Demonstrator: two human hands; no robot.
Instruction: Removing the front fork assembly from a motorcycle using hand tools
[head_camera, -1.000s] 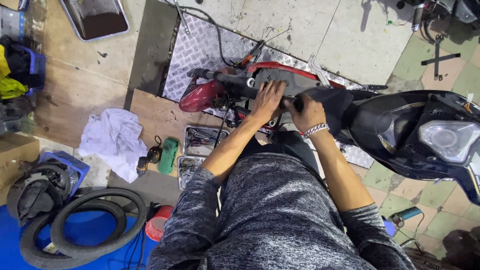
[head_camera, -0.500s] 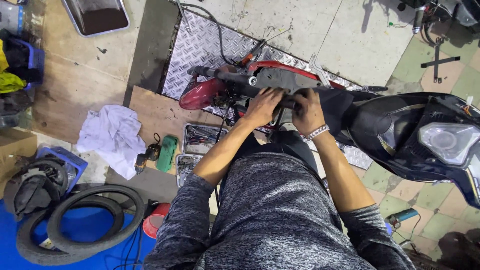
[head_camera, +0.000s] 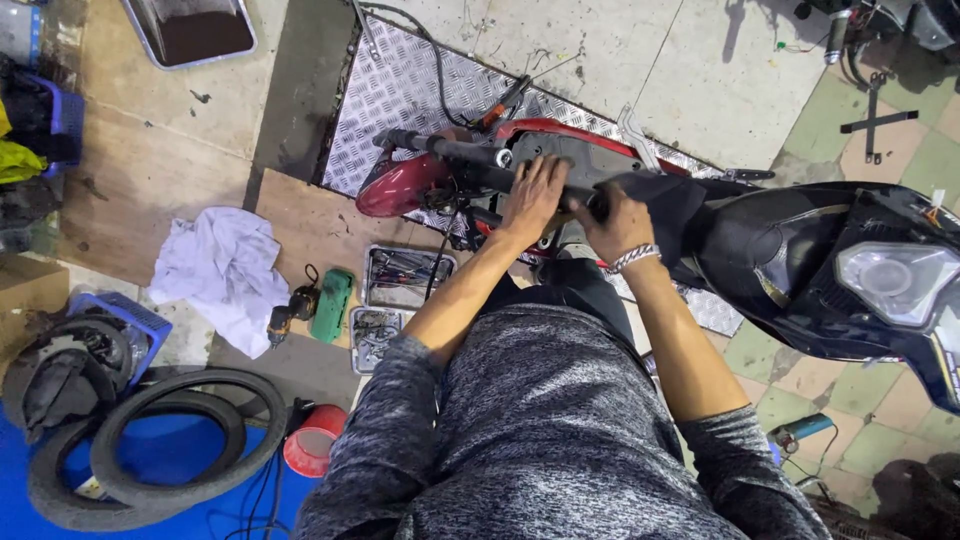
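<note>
We are looking down into a motorbike repair workshop. A partly stripped red motorcycle (head_camera: 520, 170) sits on a metal chequer plate (head_camera: 400, 95), with trays of loose tools (head_camera: 405, 275) and a green cordless drill (head_camera: 325, 305) beside it. Spare tyres (head_camera: 160, 450), a crumpled white rag (head_camera: 225, 270) and an oil drain pan (head_camera: 195, 30) lie around the stained floor.

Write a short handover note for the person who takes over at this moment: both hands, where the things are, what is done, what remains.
Left hand: flat on the black handlebar of the red motorbike, fingers spread.
Right hand: closed around the bar next to it, a bracelet on the wrist.
The bike stands on a checker plate. Two tool trays and a green cordless driver lie on the floor at left, beside a white rag.
Done: the upper fairing looks removed.
Left: cannot tell.
</note>
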